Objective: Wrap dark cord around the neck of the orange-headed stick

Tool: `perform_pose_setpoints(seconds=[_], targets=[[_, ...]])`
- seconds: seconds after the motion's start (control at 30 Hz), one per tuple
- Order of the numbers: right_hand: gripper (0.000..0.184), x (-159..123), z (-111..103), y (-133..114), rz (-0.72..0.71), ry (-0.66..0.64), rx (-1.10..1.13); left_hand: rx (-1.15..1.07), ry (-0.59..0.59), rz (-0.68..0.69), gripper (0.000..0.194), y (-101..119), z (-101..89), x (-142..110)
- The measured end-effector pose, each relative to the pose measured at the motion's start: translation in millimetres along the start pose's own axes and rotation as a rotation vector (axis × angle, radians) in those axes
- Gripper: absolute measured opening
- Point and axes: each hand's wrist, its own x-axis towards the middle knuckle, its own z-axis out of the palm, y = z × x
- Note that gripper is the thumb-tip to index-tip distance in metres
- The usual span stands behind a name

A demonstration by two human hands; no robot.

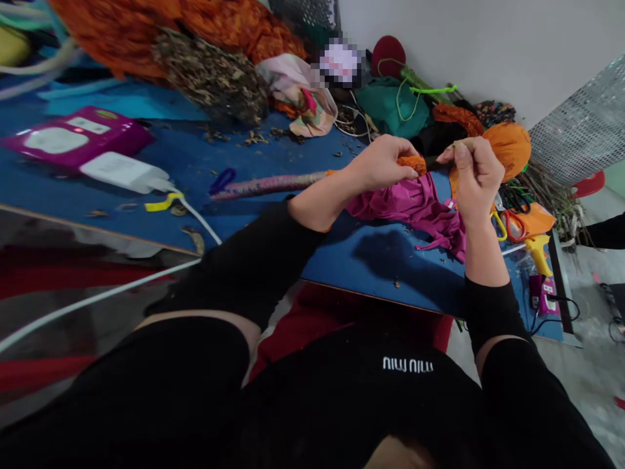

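My left hand (385, 163) is closed around a long stick wrapped in cloth (278, 184). Pinkish-grey wrapping covers its left part, and a dark blue loop (223, 181) hangs at that end. Orange fabric (413, 164) shows at my left fingertips. Just to the right, my right hand (473, 172) is raised in a pinch; what lies between its fingers is too small to name. Beneath both hands a crumpled magenta cloth (410, 208) lies on the blue table (381, 264).
A purple power strip (122, 140) with a white plug stands at the left. Orange fabric (234, 26) and dried plant matter (209, 75) are heaped behind. Scissors (515, 225), a yellow-handled tool (540, 254) and an orange round bundle (512, 153) are at the right.
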Motion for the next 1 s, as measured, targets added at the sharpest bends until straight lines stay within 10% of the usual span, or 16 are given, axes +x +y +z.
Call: perform_pose_setpoints(seconds=[0.5,1.0], targets=[[0.066,0,16,5,0.106,-0.066,0.188,0.05,-0.078,0.007,0.02,8,12.6,-10],[0.06,11,6,48,0.178,-0.127,-0.007,0.547,-0.057,0.09,0.063,36,29.7,-36]])
